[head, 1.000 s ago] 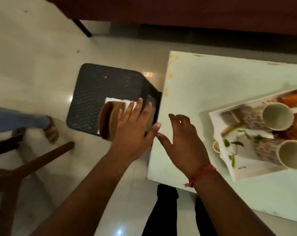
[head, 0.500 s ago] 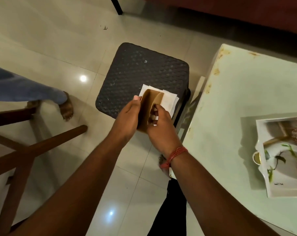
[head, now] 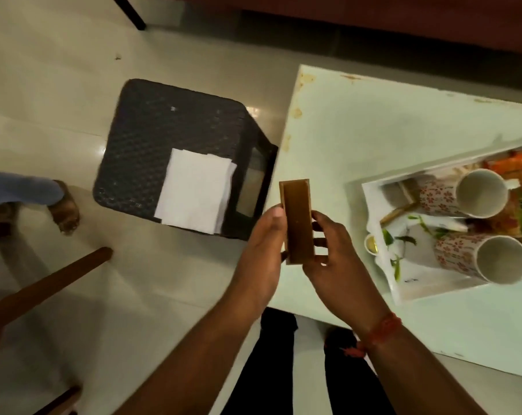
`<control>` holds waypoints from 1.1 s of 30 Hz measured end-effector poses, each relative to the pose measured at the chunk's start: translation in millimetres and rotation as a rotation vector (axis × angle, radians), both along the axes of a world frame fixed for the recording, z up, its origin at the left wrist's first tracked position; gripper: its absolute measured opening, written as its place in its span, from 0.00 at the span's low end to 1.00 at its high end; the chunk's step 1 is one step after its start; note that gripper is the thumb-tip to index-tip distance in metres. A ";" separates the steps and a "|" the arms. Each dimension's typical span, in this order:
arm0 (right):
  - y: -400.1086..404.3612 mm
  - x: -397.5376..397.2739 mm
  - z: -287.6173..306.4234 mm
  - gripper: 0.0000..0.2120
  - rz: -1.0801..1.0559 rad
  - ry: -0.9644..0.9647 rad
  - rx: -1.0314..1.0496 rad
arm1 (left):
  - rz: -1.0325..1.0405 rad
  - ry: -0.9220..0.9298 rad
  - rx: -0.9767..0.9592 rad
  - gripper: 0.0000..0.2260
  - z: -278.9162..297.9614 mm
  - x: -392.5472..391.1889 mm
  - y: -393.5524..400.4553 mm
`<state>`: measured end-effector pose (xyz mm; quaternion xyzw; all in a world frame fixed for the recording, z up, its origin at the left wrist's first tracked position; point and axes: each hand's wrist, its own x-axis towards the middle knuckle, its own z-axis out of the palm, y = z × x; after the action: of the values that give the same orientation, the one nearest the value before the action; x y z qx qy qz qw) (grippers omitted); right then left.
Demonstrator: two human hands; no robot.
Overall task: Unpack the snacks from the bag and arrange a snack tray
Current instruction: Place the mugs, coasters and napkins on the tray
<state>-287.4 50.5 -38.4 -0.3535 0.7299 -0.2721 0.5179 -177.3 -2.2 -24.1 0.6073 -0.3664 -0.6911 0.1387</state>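
Observation:
A narrow brown wooden holder (head: 298, 220) is held between both hands at the left edge of the pale table (head: 358, 139). My left hand (head: 262, 250) grips its left side and my right hand (head: 334, 259) grips its right side. A stack of white napkins (head: 195, 190) lies on the black woven stool (head: 164, 127) to the left. The white tray (head: 379, 235) sits on the table at right, holding two patterned mugs (head: 475, 197) lying on their sides and colourful snack packets (head: 520, 166).
A small round gold-lidded cup (head: 371, 244) sits at the tray's left rim. Another person's sandalled foot (head: 62, 205) stands on the tiled floor at left. A wooden chair frame (head: 44, 289) crosses the lower left. My dark trouser legs (head: 283, 369) are below.
Both hands have lifted the brown holder off the stool and carried it right, to the table edge. The white napkins stay behind on the stool.

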 end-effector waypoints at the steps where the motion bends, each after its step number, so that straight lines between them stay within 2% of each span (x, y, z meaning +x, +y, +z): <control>1: 11.3 -16.2 0.1 0.26 -0.022 0.014 0.003 | -0.003 0.025 0.012 0.20 -2.5 -18.2 10.3; 3: 28.7 -44.6 -1.2 0.24 -0.058 0.059 0.016 | -0.005 0.072 0.042 0.20 -7.4 -50.2 27.4; 7: 59.4 -100.0 -5.8 0.24 -0.087 0.130 0.053 | -0.003 0.149 0.083 0.25 -17.7 -108.3 58.4; 9: 69.8 -120.1 -17.1 0.20 -0.103 0.158 0.087 | 0.014 0.161 0.129 0.23 -24.6 -129.4 69.8; 12: 82.7 -144.6 -43.0 0.23 -0.113 0.190 0.137 | 0.043 0.151 0.183 0.20 -34.9 -160.3 83.8; 17: 89.5 -158.3 -73.4 0.22 -0.131 0.191 0.140 | 0.097 0.119 0.192 0.17 -50.9 -186.3 95.5; 21: 90.7 -164.9 -73.9 0.27 -0.130 0.151 0.144 | 0.132 0.104 0.182 0.16 -56.7 -196.3 99.6; 28: 90.8 -164.2 -77.8 0.28 -0.158 0.125 0.122 | 0.099 0.096 0.140 0.16 -60.6 -201.2 103.2; 33: 91.0 -161.8 -65.1 0.34 -0.162 0.190 0.088 | 0.107 0.089 0.124 0.16 -59.6 -201.0 103.2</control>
<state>-449.2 141.4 -103.5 -0.2947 0.8131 -0.2457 0.4378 -378.3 101.0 -83.7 0.6024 -0.2834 -0.7302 0.1537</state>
